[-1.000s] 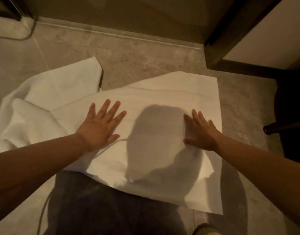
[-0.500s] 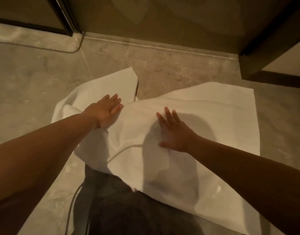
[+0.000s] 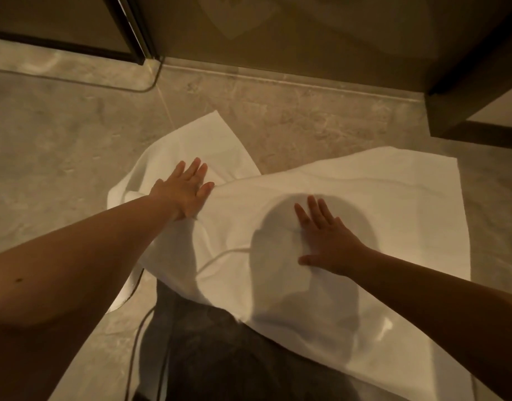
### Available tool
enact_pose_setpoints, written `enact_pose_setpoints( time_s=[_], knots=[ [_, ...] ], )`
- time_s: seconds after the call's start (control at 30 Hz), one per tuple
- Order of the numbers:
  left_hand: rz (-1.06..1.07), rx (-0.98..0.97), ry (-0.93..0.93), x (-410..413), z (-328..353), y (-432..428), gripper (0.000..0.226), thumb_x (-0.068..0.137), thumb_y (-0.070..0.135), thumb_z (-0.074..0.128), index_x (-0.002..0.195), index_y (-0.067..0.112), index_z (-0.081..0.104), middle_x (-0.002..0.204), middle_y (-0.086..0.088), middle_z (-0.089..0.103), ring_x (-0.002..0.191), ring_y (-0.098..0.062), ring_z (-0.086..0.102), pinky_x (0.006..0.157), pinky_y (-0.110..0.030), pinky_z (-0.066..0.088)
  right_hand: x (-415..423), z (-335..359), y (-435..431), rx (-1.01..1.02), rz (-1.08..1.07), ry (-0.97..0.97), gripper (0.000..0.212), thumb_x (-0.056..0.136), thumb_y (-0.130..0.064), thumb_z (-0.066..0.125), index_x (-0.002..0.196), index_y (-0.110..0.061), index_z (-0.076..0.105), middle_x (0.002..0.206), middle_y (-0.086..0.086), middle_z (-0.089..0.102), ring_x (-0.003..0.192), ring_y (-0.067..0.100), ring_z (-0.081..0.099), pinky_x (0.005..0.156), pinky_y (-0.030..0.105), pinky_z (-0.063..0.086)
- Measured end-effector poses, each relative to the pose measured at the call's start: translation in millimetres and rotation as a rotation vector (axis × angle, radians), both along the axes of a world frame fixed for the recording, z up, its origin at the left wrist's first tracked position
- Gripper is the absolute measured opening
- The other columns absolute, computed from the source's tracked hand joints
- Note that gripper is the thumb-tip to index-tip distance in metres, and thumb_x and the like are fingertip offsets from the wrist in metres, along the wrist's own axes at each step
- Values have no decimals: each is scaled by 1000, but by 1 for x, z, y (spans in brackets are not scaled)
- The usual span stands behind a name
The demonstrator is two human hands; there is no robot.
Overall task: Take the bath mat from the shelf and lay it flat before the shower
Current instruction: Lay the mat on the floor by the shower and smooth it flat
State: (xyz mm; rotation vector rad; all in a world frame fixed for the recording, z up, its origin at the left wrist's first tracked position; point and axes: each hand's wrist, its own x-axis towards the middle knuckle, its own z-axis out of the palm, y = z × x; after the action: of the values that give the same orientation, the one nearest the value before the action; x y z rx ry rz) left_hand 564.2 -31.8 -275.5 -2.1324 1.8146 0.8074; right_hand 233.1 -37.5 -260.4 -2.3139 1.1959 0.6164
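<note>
Head view shows me the white bath mat [image 3: 350, 204] on the stone floor [image 3: 61, 134] before the shower's glass door [image 3: 277, 30], not yet flat. My left hand [image 3: 185, 192] presses its rumpled left fold and my right hand [image 3: 327, 238] pins the middle, fingers [image 3: 315, 206] spread, gripping nothing, so the cloth smooths without sliding.

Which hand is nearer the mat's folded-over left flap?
Left. The left hand presses flat right at the fold of the flap of the bath mat; the right hand rests flat mid-mat, well away.
</note>
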Motion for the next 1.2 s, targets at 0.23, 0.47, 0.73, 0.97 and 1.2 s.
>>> enact_pose_setpoints(
  time_s=[0.23, 0.47, 0.73, 0.97, 1.2],
  knots=[
    [72, 47, 12, 2, 3, -5, 64, 93, 56, 14, 147, 26, -4, 156, 9, -15, 142, -19, -13, 113, -54, 8, -7, 3, 13, 14, 18, 59, 111, 80, -54, 61, 140, -25, -28, 147, 9, -37, 135, 28, -31, 112, 50, 1],
    [255, 80, -100, 26, 4, -1, 77, 89, 64, 18, 147, 19, -9, 156, 1, -15, 142, -30, -8, 113, -55, 6, -12, 7, 18, 37, 39, 107, 112, 80, -54, 61, 140, -23, -28, 146, 10, -38, 134, 31, -32, 112, 50, -1],
    [-279, -228, -89, -19, 4, -1, 64, 94, 50, 22, 147, 24, -4, 157, 0, -10, 143, -19, -10, 112, -51, 12, -8, 10, 17, 57, 47, 121, 113, 80, -52, 61, 140, -20, -29, 146, 13, -37, 134, 34, -31, 111, 52, 0],
    [-171, -452, -120, -20, 11, -6, 59, 88, 58, 26, 125, 18, 50, 118, -7, 56, 108, -32, 48, 89, -46, 37, -7, 11, 17, 44, 50, 115, 112, 80, -52, 61, 141, -20, -27, 148, 12, -35, 135, 33, -30, 112, 51, 1],
    [-127, -348, -66, -18, 9, -16, 61, 92, 54, 23, 139, 17, 36, 136, -7, 43, 124, -27, 37, 99, -45, 35, -6, 7, 18, 49, 43, 109, 113, 79, -52, 62, 141, -21, -27, 147, 12, -36, 134, 33, -31, 112, 51, 0]
  ],
)
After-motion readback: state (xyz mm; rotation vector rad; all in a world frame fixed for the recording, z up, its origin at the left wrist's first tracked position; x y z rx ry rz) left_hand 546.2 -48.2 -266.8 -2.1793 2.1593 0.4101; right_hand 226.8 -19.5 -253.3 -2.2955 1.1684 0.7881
